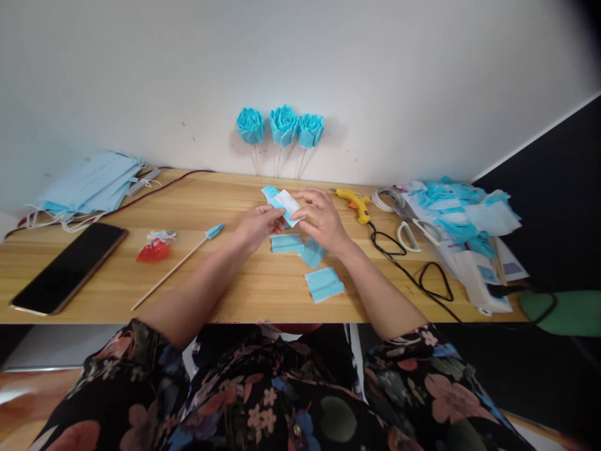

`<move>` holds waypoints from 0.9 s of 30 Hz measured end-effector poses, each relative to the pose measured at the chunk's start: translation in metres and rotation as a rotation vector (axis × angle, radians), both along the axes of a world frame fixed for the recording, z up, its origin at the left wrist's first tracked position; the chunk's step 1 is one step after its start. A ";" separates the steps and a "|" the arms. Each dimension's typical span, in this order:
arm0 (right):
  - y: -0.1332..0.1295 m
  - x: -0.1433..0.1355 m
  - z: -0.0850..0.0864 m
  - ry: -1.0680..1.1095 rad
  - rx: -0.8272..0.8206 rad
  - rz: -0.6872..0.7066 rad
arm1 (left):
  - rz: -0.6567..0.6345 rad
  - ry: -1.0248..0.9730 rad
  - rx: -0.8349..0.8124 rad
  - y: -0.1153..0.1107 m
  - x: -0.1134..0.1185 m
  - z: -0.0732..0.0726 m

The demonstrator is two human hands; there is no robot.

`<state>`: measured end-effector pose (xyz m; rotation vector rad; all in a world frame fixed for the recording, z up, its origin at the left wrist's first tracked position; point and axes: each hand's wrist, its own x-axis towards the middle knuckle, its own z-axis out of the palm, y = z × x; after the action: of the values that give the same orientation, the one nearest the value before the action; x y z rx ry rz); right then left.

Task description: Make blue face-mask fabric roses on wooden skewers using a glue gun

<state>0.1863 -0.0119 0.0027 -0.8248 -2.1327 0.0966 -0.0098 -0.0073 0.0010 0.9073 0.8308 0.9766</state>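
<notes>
Between my hands is a small piece of blue and white fabric (288, 205), its white side partly showing. My left hand (261, 227) pinches its lower left part. My right hand (321, 219) has thumb and fingers on its right edge. Just below lie cut blue pieces (324, 284) on the wooden table (253, 300). A stick with a blue tip (181, 268) rests left of my left forearm. Against the wall lean three blue fabric flowers (283, 126) on thin sticks.
At the left are stacked blue masks (91, 183), a black phone (70, 268) and a red item (154, 249). Rightward lie a yellow glue gun (357, 205) with black cord, scissors (408, 237), a tape roll (387, 200), blue scraps (462, 210) and a white power strip (479, 285).
</notes>
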 end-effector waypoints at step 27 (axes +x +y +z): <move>0.000 -0.016 -0.013 0.750 -0.810 -0.007 | 0.053 0.255 0.176 0.001 0.000 -0.005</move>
<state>0.1703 -0.0117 -0.0103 -1.0212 -1.3357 1.1338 -0.0093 -0.0063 -0.0036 1.1834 0.9989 1.0043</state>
